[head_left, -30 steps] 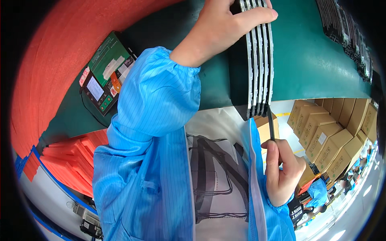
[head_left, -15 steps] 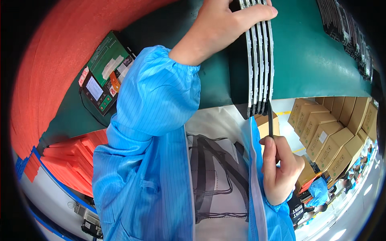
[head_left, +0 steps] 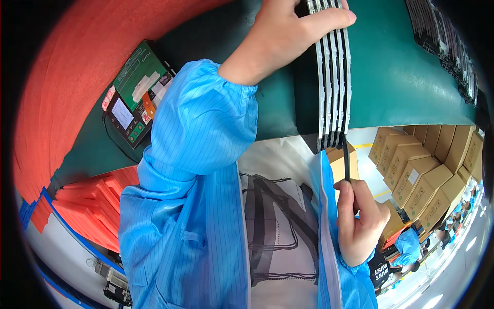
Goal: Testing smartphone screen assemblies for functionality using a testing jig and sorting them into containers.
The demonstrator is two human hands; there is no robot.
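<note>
My left hand (head_left: 280,36) is closed around the upper part of a stack of several thin panels (head_left: 333,77), dark with pale silvery edges. The stack stands edge-on toward me, its lower end just past the table's near edge. Dark pieces show along the panels' lower ends. Below it, my right hand (head_left: 360,221) pinches a thin, straight black stick (head_left: 347,164) between thumb and bent fingers. The stick points upward, and its tip meets or lies close to the rightmost panel's lower corner; exact contact cannot be made out.
A green table mat (head_left: 396,82) spans the work surface. More dark panels (head_left: 445,46) lie in a row at far right. On the left sits a boxed device with a small screen (head_left: 122,113). Cardboard boxes (head_left: 419,175) stand beyond the table at right; red foam sheets (head_left: 90,206) are at lower left.
My right hand and the black stick have shifted slightly down, toward me. My left hand and the panel stack have barely moved.
</note>
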